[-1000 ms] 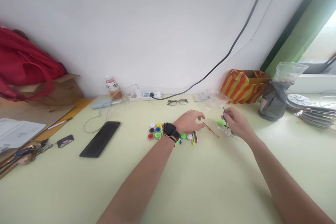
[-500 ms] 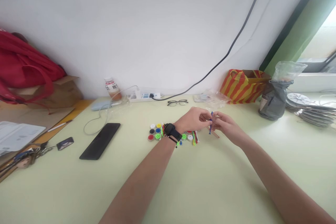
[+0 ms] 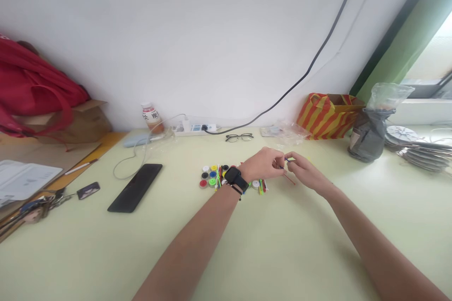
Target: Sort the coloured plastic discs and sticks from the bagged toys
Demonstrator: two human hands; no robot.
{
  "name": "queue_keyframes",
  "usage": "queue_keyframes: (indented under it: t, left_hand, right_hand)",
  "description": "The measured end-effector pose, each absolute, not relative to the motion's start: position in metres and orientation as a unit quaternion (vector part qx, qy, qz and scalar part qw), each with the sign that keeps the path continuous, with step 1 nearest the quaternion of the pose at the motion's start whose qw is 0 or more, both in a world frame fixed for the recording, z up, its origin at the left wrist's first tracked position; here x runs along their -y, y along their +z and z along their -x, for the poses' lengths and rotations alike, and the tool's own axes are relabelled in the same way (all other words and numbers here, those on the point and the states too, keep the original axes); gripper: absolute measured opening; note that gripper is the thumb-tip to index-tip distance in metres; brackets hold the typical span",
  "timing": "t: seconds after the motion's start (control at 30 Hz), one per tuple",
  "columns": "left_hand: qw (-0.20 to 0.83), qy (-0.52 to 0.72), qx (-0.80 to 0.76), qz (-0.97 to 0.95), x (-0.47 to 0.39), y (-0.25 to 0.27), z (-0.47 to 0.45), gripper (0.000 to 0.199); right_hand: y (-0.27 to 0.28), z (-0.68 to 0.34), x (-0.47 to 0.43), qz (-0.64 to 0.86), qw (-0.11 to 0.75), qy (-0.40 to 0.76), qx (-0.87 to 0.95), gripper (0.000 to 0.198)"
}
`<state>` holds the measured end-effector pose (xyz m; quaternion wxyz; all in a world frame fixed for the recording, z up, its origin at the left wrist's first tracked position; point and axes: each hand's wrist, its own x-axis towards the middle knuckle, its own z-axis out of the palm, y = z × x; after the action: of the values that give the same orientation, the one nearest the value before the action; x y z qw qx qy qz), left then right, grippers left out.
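Observation:
My left hand [image 3: 264,162], with a dark smartwatch [image 3: 236,178] at its wrist, is closed in a pinch. Facing it, my right hand [image 3: 302,167] pinches too. Between the fingertips runs a small thin blue stick [image 3: 287,160], mostly hidden, with both hands gripping it. Below them a thin red stick [image 3: 290,179] lies on the table. Under and beside my left wrist sit several small round discs with coloured tops, among them a red disc [image 3: 203,183] and a blue disc [image 3: 212,175]. Thin coloured sticks [image 3: 262,187] lie among them, partly covered by my left arm.
A black phone [image 3: 135,188] lies left on the pale green table [image 3: 268,249]. Eyeglasses [image 3: 239,138], a power strip [image 3: 196,130], a bottle [image 3: 151,117] and a striped bag [image 3: 326,116] stand along the wall. A grey bag [image 3: 369,136] is at the right.
The blue stick has turned from upright to a slant between my fingers and shows less. My left hand has shifted slightly to the right.

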<state>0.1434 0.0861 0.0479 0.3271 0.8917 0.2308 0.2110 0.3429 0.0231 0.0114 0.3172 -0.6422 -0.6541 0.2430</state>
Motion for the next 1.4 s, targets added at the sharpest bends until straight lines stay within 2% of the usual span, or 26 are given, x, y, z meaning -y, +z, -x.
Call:
queue_keyframes:
  t: [0.1, 0.17, 0.33, 0.6, 0.77, 0.97, 1.13, 1.27, 1.4]
  left_hand:
    - [0.293, 0.187, -0.249, -0.904, -0.085, 0.038, -0.148, 0.010]
    - [0.263, 0.172, -0.260, -0.913, -0.084, 0.031, -0.150, 0.018]
    - [0.187, 0.128, -0.284, -0.932, -0.085, 0.022, -0.150, 0.011]
    - [0.178, 0.132, -0.321, -0.921, -0.102, 0.029, -0.136, 0.028]
    - [0.195, 0.108, -0.324, -0.920, -0.110, 0.037, -0.123, 0.031]
    - [0.218, 0.091, -0.322, -0.917, -0.108, 0.036, -0.121, 0.023]
    - [0.224, 0.109, -0.327, -0.911, -0.107, 0.040, -0.123, 0.026]
    - [0.270, 0.198, -0.282, -0.899, -0.100, 0.049, -0.126, 0.035]
    - [0.299, 0.284, -0.226, -0.883, -0.092, 0.056, -0.132, 0.038]
  right_hand:
    - [0.006, -0.347, -0.028, 0.668, 0.255, 0.174, 0.677, 0.028]
    - [0.004, -0.349, -0.029, 0.668, 0.224, 0.153, 0.694, 0.028]
    - [0.008, -0.367, -0.030, 0.660, 0.226, 0.097, 0.710, 0.023]
    - [0.027, -0.424, -0.021, 0.667, 0.115, 0.148, 0.721, 0.025]
    - [0.024, -0.429, -0.019, 0.659, 0.088, 0.181, 0.725, 0.020]
    - [0.027, -0.417, -0.020, 0.663, 0.150, 0.184, 0.710, 0.024]
    - [0.028, -0.393, -0.017, 0.624, 0.263, 0.284, 0.679, 0.036]
    - [0.026, -0.360, -0.019, 0.573, 0.367, 0.305, 0.666, 0.044]
    - [0.026, -0.334, -0.019, 0.524, 0.434, 0.353, 0.642, 0.042]
